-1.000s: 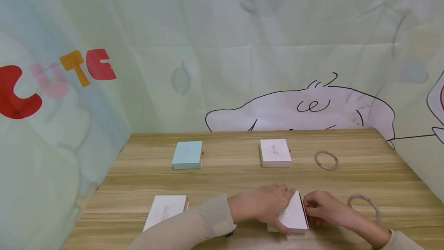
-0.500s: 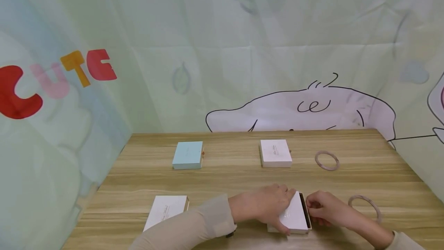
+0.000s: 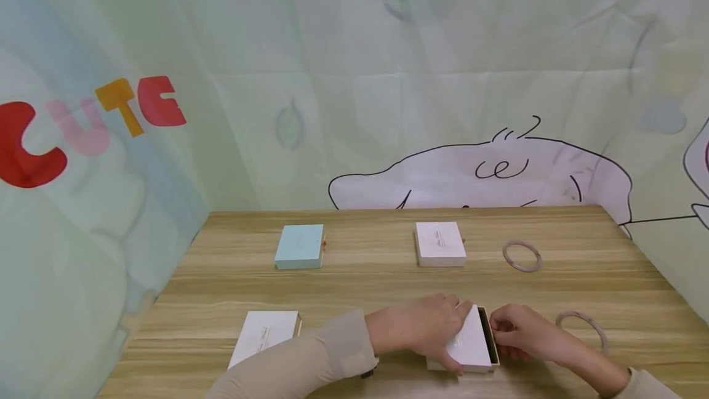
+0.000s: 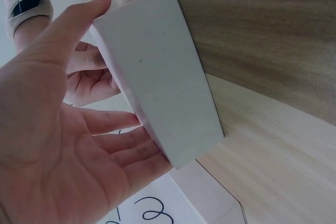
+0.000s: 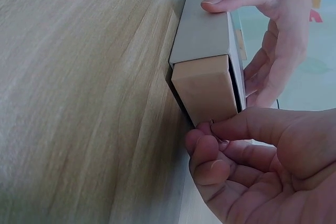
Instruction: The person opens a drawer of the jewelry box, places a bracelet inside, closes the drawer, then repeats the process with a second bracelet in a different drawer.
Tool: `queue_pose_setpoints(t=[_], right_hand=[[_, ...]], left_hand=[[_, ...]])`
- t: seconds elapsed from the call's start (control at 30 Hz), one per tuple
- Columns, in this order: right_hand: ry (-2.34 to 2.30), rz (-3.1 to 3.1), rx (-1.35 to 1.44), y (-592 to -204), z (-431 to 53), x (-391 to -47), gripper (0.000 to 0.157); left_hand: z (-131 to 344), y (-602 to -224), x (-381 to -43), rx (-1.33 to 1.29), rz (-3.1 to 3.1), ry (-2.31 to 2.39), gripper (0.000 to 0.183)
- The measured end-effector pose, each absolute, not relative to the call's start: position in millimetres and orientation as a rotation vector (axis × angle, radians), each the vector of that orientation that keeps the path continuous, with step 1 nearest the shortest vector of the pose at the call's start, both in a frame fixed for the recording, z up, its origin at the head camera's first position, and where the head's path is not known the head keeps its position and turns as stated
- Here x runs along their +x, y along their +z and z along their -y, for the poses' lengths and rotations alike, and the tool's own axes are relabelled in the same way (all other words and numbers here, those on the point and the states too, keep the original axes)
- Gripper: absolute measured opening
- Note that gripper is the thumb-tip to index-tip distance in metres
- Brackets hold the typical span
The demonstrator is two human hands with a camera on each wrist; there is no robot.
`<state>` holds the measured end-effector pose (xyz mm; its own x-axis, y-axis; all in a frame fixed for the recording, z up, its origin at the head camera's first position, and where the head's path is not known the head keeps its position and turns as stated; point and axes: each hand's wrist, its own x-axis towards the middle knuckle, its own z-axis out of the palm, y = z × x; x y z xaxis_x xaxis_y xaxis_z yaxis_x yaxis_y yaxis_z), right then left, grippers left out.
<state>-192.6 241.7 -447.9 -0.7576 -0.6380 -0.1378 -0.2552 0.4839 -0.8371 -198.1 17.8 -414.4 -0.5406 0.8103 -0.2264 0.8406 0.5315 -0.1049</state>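
Note:
A white drawer-style gift box point(image 3: 468, 343) lies at the front right of the table. My left hand point(image 3: 423, 327) grips its sleeve, thumb on the near side and fingers along the far side; the left wrist view shows the plain side wall point(image 4: 152, 72) between them. The inner drawer point(image 5: 203, 85) sticks out a little on the right, baring a dark strip of its inside. Thumb and fingers of my right hand point(image 3: 526, 332) pinch a small pull tab at the drawer's front, mostly hidden by the fingertips.
A blue box point(image 3: 300, 246) and a white box point(image 3: 440, 243) stand at the back. Another white box point(image 3: 264, 336) lies front left, partly behind my left sleeve. Two bangles lie on the right: one bangle point(image 3: 522, 256) farther back, another bangle point(image 3: 597, 327) behind my right wrist.
The drawer has slid slightly rightward out of the sleeve, widening the dark gap, as my right hand moved a little right. My left hand has stayed on the box.

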Motion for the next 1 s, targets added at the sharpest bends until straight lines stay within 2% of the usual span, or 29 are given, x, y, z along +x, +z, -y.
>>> queue_pose_setpoints(t=[1.0], right_hand=[[-1.184, -2.31, -0.705, -447.6, -257.3, -190.7, 0.02]], left_hand=[[-18.8, -415.2, -200.9, 1.384, -2.594, -0.223, 0.107]])
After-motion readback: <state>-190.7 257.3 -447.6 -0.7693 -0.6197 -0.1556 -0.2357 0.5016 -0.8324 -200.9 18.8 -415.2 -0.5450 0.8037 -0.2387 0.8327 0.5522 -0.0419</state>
